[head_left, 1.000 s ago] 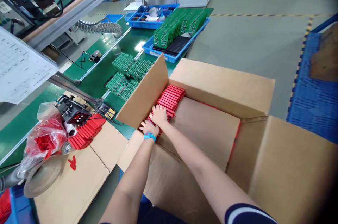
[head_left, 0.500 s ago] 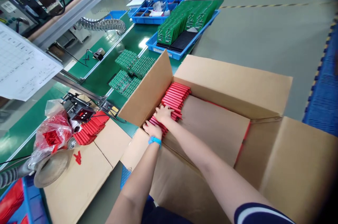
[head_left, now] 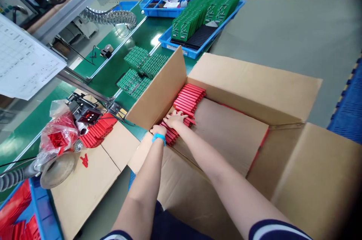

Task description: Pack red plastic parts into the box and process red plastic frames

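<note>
A row of red plastic bars (head_left: 188,100) stands packed tightly along the inner wall of a large cardboard box (head_left: 157,89), on a tan cardboard sheet (head_left: 226,134). My right hand (head_left: 175,119) lies flat on the bars, fingers spread. My left hand (head_left: 157,130), with a blue wristband, is bent down against the near end of the row, close to the box wall. Its fingertips are hidden beside the bars.
Green circuit boards (head_left: 144,66) lie on a green conveyor belt (head_left: 147,36) beyond the box. A blue tray of boards (head_left: 198,25) and a blue parts tray (head_left: 169,2) stand farther on. A digital controller (head_left: 87,117), loose red bars (head_left: 97,134) and a plastic bag (head_left: 59,134) sit left.
My left hand has moved off the top of the row, down against its near end. The camera view has shifted slightly, so the box appears farther right and higher.
</note>
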Available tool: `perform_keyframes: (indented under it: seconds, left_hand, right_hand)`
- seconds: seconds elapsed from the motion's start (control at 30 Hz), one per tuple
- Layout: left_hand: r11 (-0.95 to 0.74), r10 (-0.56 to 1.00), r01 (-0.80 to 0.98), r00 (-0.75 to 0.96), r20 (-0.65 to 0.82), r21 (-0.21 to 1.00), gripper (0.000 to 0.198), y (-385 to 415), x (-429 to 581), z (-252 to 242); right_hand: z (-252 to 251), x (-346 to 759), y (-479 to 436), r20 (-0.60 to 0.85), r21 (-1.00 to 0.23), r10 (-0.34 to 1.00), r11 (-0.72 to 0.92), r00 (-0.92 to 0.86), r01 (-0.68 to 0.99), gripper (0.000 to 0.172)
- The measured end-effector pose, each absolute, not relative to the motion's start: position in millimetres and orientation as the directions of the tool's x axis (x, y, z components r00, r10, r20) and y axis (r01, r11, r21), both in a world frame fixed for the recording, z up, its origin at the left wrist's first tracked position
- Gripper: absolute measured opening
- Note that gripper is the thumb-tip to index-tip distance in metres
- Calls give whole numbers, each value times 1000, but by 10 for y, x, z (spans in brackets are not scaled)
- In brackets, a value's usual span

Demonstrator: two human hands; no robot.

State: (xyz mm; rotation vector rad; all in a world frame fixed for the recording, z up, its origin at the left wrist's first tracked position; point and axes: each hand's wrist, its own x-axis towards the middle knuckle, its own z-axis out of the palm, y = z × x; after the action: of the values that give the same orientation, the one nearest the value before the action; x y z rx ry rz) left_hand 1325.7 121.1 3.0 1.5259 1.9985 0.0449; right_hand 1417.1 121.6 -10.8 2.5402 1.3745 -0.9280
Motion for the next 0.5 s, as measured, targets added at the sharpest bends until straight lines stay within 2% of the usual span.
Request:
perform_keyframes:
  seconds: [0.13, 0.27, 0.4, 0.5]
  left_hand:
    - [350, 885, 885, -206, -417, 306, 34, 1097, 13315, 24]
    - [307, 910, 900, -183, -372, 308, 34, 958, 13348, 9]
    - [316, 913, 896, -197, -358, 313, 35, 894, 13351, -31]
    - [373, 890, 871, -239, -388, 319, 34, 904, 13346, -79]
  right_hand:
    - [-129, 14270, 1088, -580, -180, 685, -636, 441, 750, 55]
    - [-147, 14429, 881, -573, -211, 697, -634, 432, 744, 58]
    - [-135, 14664, 669, -488, -330, 803, -532, 342, 780, 65]
    - [-118, 14856, 529, -407, -431, 882, -415, 238, 801, 62]
